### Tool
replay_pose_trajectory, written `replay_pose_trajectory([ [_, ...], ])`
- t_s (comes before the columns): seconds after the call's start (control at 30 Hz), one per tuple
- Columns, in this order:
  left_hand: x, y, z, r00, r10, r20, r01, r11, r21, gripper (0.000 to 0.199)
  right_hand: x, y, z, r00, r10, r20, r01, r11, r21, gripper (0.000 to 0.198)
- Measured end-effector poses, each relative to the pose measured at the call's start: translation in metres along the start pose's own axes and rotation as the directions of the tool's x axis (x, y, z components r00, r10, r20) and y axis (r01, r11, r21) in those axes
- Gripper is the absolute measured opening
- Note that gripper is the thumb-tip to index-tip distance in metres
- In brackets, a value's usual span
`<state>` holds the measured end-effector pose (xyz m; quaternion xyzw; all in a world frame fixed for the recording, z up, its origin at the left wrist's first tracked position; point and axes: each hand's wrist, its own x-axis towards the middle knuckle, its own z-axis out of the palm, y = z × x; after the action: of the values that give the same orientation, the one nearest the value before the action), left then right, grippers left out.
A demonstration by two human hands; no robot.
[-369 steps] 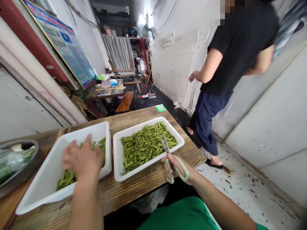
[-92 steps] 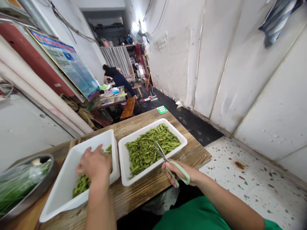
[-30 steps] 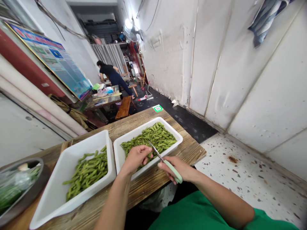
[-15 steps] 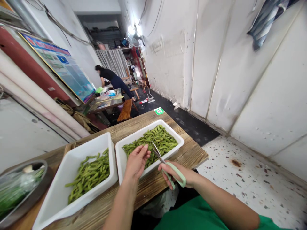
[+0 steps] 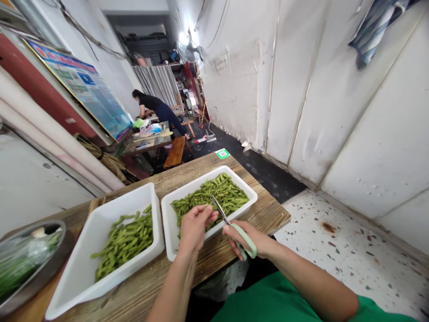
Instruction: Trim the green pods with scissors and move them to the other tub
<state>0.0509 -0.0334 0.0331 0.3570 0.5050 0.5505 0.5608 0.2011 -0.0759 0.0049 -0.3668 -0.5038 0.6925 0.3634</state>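
Note:
Light-green-handled scissors point(image 5: 247, 239) are in my right hand point(image 5: 253, 237), blades pointing up and away over the right tray. Between the thumb and fingers of my left hand point(image 5: 196, 223) is a green soybean pod point(image 5: 215, 207), mostly hidden, right by the scissor blades. Below both hands, the right white tray point(image 5: 170, 239) holds many green pods point(image 5: 229, 190). Another white tray point(image 5: 82, 257) to the left has a smaller heap of pods point(image 5: 129, 237) toward its right side.
The wooden table point(image 5: 268, 210) carries both trays and a green QR-code card point(image 5: 222, 154) at its far edge. A metal bowl point(image 5: 63, 250) with bagged green vegetables stands at the left. Farther back, a person point(image 5: 161, 109) bends over a cluttered table, near a wooden bench point(image 5: 174, 153).
My left hand has moved right, toward the scissors. The scissor blades and handles have come closer together.

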Motion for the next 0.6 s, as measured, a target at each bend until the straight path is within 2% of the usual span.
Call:
replay_pose_trajectory([
  [0.1,0.001,-0.002,-0.004,1.000,0.012,-0.003,-0.012,0.998,0.062,0.029,-0.002,-0.002,0.001,0.999,0.038,0.004,-0.038,0.999,-0.011,0.048],
  [0.2,0.005,-0.002,-0.016,0.996,0.080,-0.050,-0.072,0.988,0.139,0.033,-0.003,-0.003,0.001,0.997,0.079,-0.005,-0.079,0.996,-0.033,0.047],
  [0.27,0.008,0.003,-0.031,0.981,0.169,-0.098,-0.144,0.964,0.225,0.035,-0.002,-0.002,0.000,0.997,0.082,-0.005,-0.082,0.996,-0.033,0.046],
  [0.3,0.010,0.008,-0.042,0.958,0.250,-0.141,-0.198,0.931,0.307,0.036,-0.002,0.000,-0.001,0.997,0.082,-0.001,-0.082,0.997,-0.012,0.046],
  [0.33,0.010,0.015,-0.054,0.912,0.361,-0.194,-0.252,0.868,0.428,0.036,-0.001,0.002,-0.002,0.997,0.081,0.006,-0.081,0.996,0.022,0.046],
  [0.37,0.011,0.023,-0.066,0.838,0.494,-0.234,-0.288,0.763,0.579,0.037,0.000,0.005,-0.003,0.997,0.081,0.021,-0.082,0.994,0.066,0.046],
  [0.4,0.011,0.032,-0.079,0.723,0.638,-0.264,-0.260,0.605,0.752,0.037,0.001,0.008,-0.004,0.996,0.078,0.040,-0.082,0.990,0.113,0.046],
  [0.43,0.011,0.041,-0.090,0.628,0.739,-0.241,-0.157,0.425,0.892,0.037,0.002,0.011,-0.005,0.995,0.074,0.062,-0.083,0.983,0.162,0.047],
  [0.47,0.013,0.049,-0.099,0.603,0.772,-0.201,-0.027,0.272,0.962,0.039,0.002,0.013,-0.006,0.994,0.070,0.086,-0.087,0.973,0.212,0.049],
  [0.5,0.015,0.056,-0.105,0.600,0.783,-0.164,0.078,0.146,0.986,0.040,0.003,0.015,-0.007,0.992,0.067,0.107,-0.093,0.962,0.257,0.050],
  [0.53,0.019,0.061,-0.107,0.639,0.761,-0.115,0.135,0.036,0.990,0.041,0.003,0.016,-0.008,0.990,0.067,0.124,-0.101,0.950,0.295,0.052],
  [0.6,0.033,0.064,-0.099,0.768,0.641,0.000,0.091,-0.109,0.990,0.039,0.004,0.017,-0.009,0.984,0.073,0.161,-0.124,0.935,0.332,0.054],
])
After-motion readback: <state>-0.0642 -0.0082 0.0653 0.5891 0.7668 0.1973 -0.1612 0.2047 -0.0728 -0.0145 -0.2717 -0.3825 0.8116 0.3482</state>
